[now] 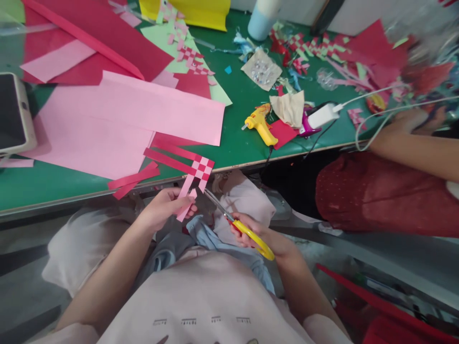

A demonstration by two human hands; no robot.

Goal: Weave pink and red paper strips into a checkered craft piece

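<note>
Between the fingers of my left hand are the pink strips of a woven paper piece, a small red and pink checkered square with long red strips trailing left. My right hand grips a pair of scissors with yellow handles. The blade tips sit just below the checkered square, by its pink strip ends; whether they touch the paper I cannot tell. Loose red paper strips lie at the table's front edge, left of the woven piece.
Large pink paper sheets and red sheets cover the green table's left side. A yellow glue gun lies near the edge, beside a white plug with a cable. A phone is far left. A co-worker's arm reaches in at right.
</note>
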